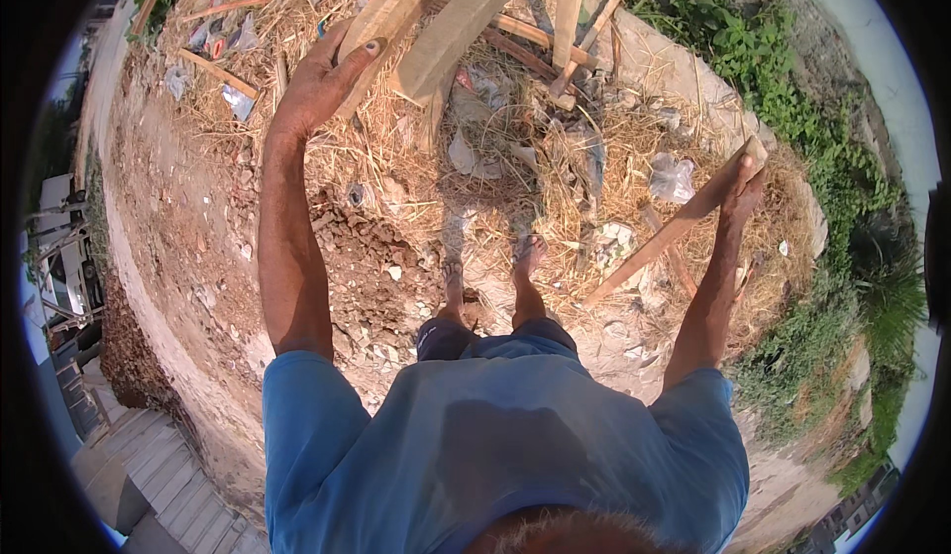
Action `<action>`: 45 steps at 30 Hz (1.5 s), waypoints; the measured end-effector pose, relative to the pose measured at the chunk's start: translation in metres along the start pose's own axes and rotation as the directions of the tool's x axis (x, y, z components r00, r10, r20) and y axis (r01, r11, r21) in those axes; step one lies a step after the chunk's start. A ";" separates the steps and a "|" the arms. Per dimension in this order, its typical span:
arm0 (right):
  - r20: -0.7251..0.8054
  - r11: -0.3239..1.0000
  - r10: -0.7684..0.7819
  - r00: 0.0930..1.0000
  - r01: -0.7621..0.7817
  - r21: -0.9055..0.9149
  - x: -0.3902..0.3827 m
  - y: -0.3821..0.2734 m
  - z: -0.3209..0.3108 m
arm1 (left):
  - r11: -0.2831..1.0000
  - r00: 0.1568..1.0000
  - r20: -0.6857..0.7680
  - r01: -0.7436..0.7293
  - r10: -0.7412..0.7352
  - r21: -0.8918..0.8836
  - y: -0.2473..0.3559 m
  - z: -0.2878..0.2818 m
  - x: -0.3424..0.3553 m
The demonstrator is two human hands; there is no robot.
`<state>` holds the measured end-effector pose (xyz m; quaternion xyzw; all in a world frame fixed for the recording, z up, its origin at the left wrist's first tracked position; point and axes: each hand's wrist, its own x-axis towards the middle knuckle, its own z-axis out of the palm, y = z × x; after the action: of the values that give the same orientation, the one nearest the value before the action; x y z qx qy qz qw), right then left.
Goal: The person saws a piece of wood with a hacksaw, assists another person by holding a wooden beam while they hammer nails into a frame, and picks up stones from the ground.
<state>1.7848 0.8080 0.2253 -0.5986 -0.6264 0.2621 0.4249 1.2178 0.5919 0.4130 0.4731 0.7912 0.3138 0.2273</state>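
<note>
While the left hand (319, 80) grips the pale timber beam (404, 11) in the upper left-centre of the head view, the right hand (741, 195) is closed around the top end of a brown wooden board (679, 225) at the right. On the beam, the thumb lies over the near face; the other fingers are partly hidden, so their exact wrap can't be told.

Handling: the beam is likely heavy and stiff, with a rough, dry surface; best held around its edges, 1 hand spaced well from the other. The board is probably lighter, also rigid, may splinter; its upper end suits a full-hand grip. Neither seems slippery or fragile.

Looks: beam thick, square-cut, light tan, running out past the top edge. Board narrower, flat, reddish brown, slanting from lower centre-right up to the hand, lower end close to the ground.

Around: a greyish beam (466, 31) just right of the pale beam, dry straw (367, 153) at centre, a clear plastic bag (672, 177) left of the right hand, green plants (733, 44) upper right.
</note>
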 end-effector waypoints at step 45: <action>0.946 0.949 0.132 0.297 0.237 -0.207 -0.461 -0.186 0.435 | 0.292 0.381 0.060 0.790 -0.922 -0.539 -0.550 -0.051 -0.638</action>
<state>1.2825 0.4106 0.0618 -0.3632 -0.8071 0.4497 -0.1199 1.1377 -0.1864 0.0976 -0.1508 0.8344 0.3865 0.3629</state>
